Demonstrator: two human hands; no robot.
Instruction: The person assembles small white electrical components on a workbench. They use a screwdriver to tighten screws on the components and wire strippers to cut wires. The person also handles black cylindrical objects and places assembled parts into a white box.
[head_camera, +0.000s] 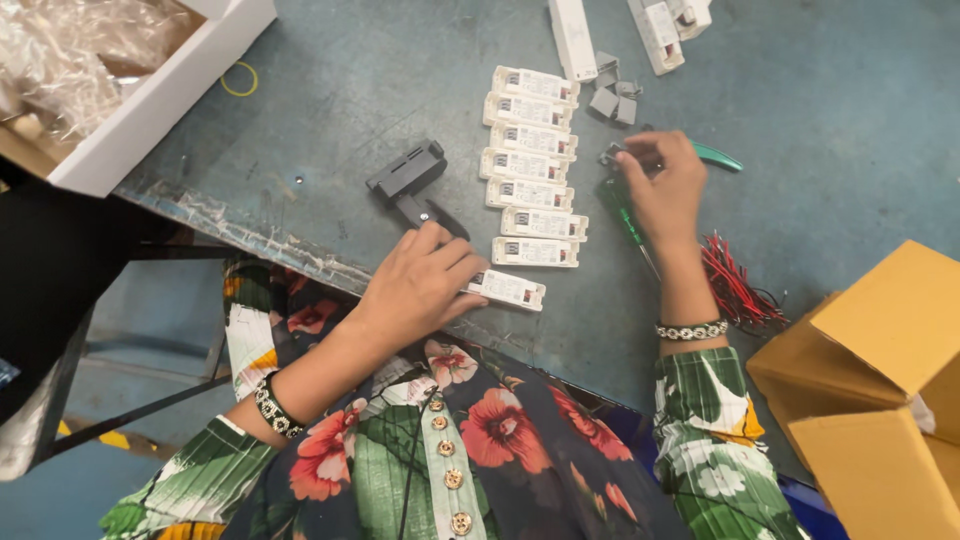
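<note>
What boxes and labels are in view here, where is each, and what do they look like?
White tray box: top left, clear plastic inside.
Brown cardboard box: bottom right, flaps open.
Labelled white modules: centre column, small dark-marked stickers.
Left hand rests on the nearest module.

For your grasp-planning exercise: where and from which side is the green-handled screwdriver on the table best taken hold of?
Probably grip the green-handled screwdriver around its thick green handle, coming down from above. It lies flat, partly beneath the right hand, with its thin metal shaft running towards the red wires, so the handle is the widest part to grasp.
</note>
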